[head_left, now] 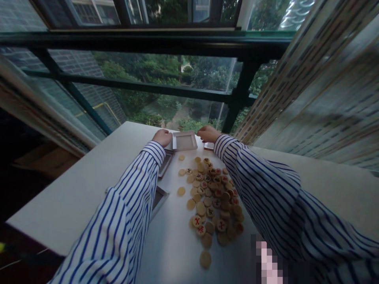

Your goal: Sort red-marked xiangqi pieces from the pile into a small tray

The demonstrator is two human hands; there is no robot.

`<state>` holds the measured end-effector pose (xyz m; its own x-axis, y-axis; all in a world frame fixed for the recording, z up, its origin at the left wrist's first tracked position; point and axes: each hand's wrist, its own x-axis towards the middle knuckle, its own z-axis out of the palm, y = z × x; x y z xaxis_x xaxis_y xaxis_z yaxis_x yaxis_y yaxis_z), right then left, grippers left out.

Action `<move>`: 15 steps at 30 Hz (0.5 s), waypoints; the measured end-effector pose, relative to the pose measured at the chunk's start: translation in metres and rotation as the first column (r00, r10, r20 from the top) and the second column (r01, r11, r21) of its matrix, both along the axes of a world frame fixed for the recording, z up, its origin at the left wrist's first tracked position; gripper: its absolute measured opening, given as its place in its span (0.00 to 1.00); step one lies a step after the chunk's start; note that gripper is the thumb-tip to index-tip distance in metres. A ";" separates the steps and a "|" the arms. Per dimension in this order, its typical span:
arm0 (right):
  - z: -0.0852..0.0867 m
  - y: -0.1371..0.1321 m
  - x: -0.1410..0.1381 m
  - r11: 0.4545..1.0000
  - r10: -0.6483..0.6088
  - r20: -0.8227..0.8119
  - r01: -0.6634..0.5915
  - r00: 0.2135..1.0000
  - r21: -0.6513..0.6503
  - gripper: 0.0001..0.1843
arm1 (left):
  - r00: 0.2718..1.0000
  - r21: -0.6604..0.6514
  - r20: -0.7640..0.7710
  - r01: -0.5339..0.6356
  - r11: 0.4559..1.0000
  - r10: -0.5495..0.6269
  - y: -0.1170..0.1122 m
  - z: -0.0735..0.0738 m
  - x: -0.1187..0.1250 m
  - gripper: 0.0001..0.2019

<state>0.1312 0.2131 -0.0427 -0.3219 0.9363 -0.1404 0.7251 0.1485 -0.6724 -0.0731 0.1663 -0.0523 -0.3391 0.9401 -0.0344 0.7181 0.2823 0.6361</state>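
A shallow open box (184,148) sits at the far edge of the white table, its inside facing up. My left hand (162,137) has its fingers curled against the box's left wall. Close by the right wall is my right hand (209,134), its fingers bent and pressed together; whether it touches the wall or pinches something small is hard to see. Nearer me lies a loose heap of round wooden xiangqi pieces (209,213), some face up with red or black characters, others blank side up. A few single discs (181,191) lie left of the heap.
Two more shallow trays or frames, one dark-bottomed (166,162) and one nearer (160,199), lie partly under my left forearm. A small pale object (209,146) rests below my right hand. Beyond the white table (74,185) are green window bars (148,85) and a curtain (284,86).
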 end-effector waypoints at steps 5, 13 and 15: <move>-0.005 0.004 -0.013 1.000 0.023 0.061 -0.023 0.998 0.006 0.10 | 0.999 -0.048 -0.018 0.045 0.998 -0.046 0.009 -0.003 0.003 0.15; -0.013 0.008 -0.026 1.000 0.021 0.094 -0.023 0.995 0.019 0.15 | 1.000 -0.059 -0.004 0.027 0.998 -0.027 0.017 -0.014 0.007 0.19; -0.015 0.009 -0.026 1.000 0.017 0.081 -0.018 0.997 0.012 0.15 | 1.000 -0.058 0.020 0.019 0.998 -0.018 0.019 -0.019 0.007 0.20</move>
<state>0.1050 0.2216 -0.0576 -0.3266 0.9324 -0.1547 0.7740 0.1699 -0.6100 -0.0662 0.1855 -0.0710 -0.3200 0.9426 -0.0957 0.7111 0.3057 0.6332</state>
